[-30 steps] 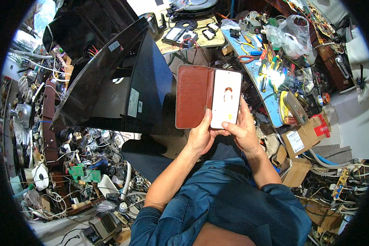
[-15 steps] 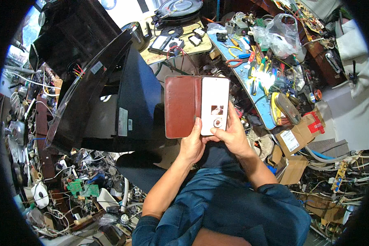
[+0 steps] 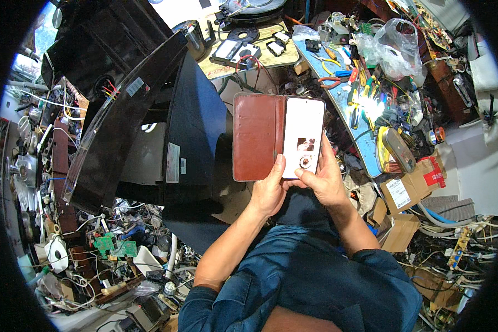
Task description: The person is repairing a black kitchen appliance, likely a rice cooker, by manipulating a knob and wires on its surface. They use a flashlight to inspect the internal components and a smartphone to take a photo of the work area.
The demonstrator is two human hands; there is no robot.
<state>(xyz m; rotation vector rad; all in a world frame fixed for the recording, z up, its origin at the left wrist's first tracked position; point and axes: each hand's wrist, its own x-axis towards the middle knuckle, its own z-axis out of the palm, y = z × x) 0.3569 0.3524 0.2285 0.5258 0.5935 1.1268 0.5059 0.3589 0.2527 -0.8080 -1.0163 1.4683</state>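
A smartphone (image 3: 303,124) in a brown flip case (image 3: 255,138) is held upright in front of me, its screen lit mostly white with two small pictures low down. The case cover hangs unfolded to the left of the phone. My left hand (image 3: 268,192) grips the lower edge, with its thumb by the fold of the case. My right hand (image 3: 325,180) wraps the phone's right side, its thumb over the bottom of the screen. Most fingers of both hands are hidden behind the phone.
Left of the phone stands a large black cabinet-like casing (image 3: 196,127). A blue board (image 3: 337,105) at right bears pliers (image 3: 332,83) and other tools. Cardboard boxes (image 3: 402,193) sit below it. Wires and green circuit boards (image 3: 114,247) are heaped at lower left.
The phone and both hands sit slightly farther right and higher in view. The surroundings have also shifted right with the camera. Both hands keep their hold on the phone.
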